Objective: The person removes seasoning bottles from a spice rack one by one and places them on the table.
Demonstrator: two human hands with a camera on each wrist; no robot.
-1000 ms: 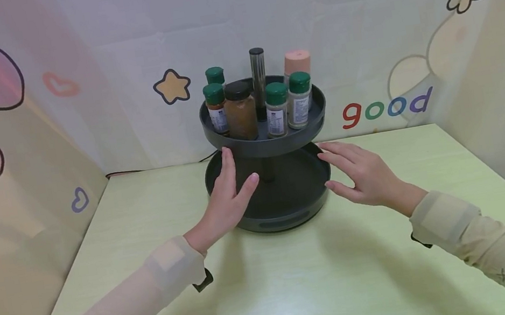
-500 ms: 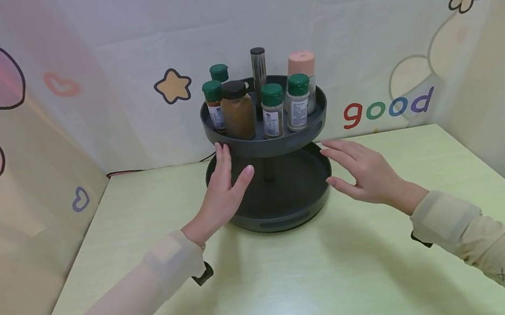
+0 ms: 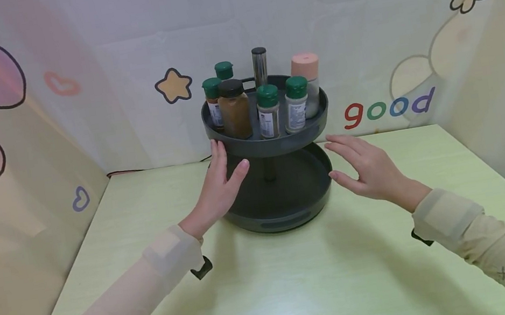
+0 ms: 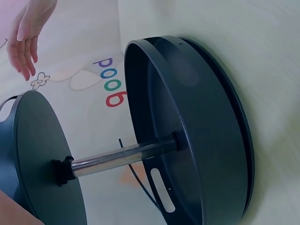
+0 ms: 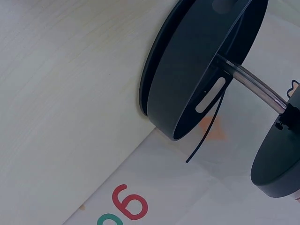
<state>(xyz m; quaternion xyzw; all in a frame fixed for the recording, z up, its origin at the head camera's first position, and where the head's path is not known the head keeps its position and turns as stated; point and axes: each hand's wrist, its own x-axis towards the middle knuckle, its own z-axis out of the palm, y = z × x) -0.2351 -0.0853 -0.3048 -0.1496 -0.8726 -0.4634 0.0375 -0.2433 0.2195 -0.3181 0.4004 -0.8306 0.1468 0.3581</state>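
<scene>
A dark two-tier turntable rack stands on the table. Its upper tray [image 3: 275,146] carries a brown jar [image 3: 236,116] with a black lid, several green-capped spice bottles [image 3: 269,122] and a pink-capped bottle [image 3: 305,68]. My left hand [image 3: 213,190] has its fingers straight, with the fingertips right at the upper tray's left rim and the thumb held apart. My right hand [image 3: 371,168] hovers beside the rack's right side, fingers loosely extended, holding nothing. The left wrist view also shows the right hand [image 4: 30,37] at upper left. Below sits the lower tray [image 3: 311,210].
A metal pole [image 4: 108,160] joins the tiers. A thin dark cord [image 5: 206,133] shows behind the rack. The pale table [image 3: 272,290] meets a printed cloth backdrop [image 3: 121,63] at the back and both sides.
The upper tray has turned: the front jar and bottles shifted left, while the back-left bottle and the pink-capped one shifted right. My left hand moved slightly up and left; the right hand slightly right.
</scene>
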